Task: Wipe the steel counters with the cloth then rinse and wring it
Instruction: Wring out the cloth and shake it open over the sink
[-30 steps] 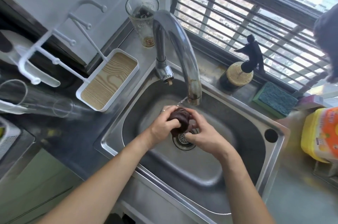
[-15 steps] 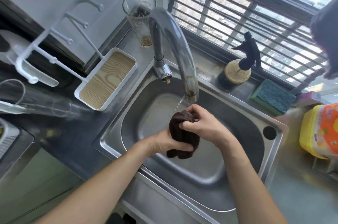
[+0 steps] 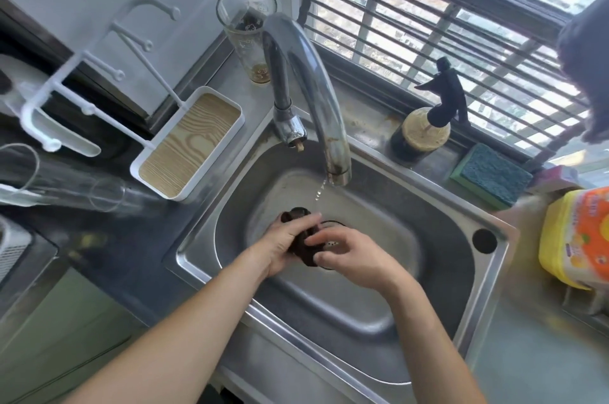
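Observation:
A dark brown cloth (image 3: 304,243) is bunched up low in the steel sink (image 3: 441,298), over the drain. My left hand (image 3: 283,245) wraps around its left side with fingers laid across the top. My right hand (image 3: 346,253) pinches its right side with thumb and fingertips. A thin stream of water (image 3: 319,194) falls from the curved steel tap (image 3: 309,87) onto the cloth's top end. Most of the cloth is hidden between my hands.
A white rack with a wood-grain tray (image 3: 189,143) stands left of the sink, with a tall glass (image 3: 247,31) behind it. A dark spray bottle (image 3: 428,120), a green-blue sponge (image 3: 491,176) and a yellow bottle (image 3: 580,238) sit along the right. Steel counter (image 3: 540,367) lies at the right front.
The cloth hung stretched between my hands half a second ago; now it is bunched lower over the drain, with both hands dropped down and my right hand moved from above to beside it.

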